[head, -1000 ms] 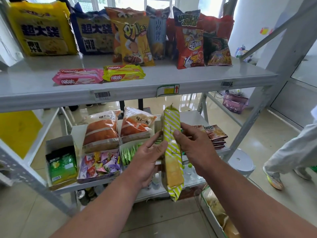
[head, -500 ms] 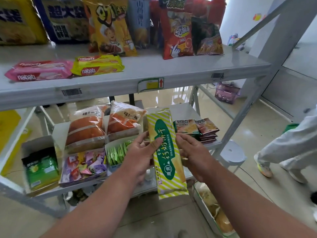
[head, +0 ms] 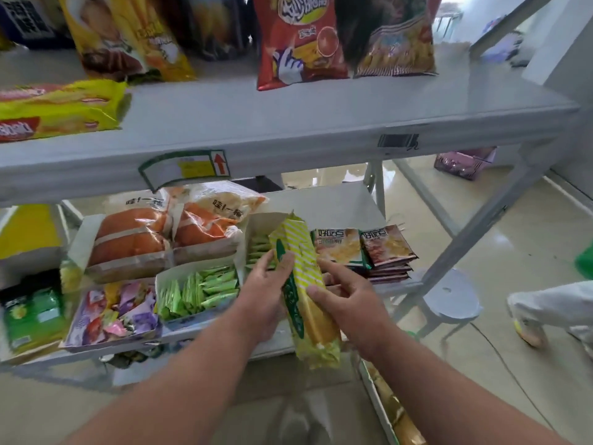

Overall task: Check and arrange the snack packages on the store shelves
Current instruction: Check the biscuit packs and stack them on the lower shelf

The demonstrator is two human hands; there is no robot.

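We hold the long yellow-striped biscuit pack [head: 305, 293] between both hands above the near edge of the lower shelf [head: 333, 200]. Our left hand [head: 261, 297] is wrapped around its left side; our right hand [head: 349, 297] pinches its right edge, just left of the stacked sachets [head: 362, 248].

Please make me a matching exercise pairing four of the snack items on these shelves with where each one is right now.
Items:
1. yellow striped biscuit pack
2. red chip bag
3. green sachets
4. yellow wafer pack

Places:
A. lying flat at the left of the upper shelf
B. in an open white box on the lower shelf
C. held between the left hand and the right hand
D. standing upright on the upper shelf, right of the middle

Pairs: 1-C, 2-D, 3-B, 4-A
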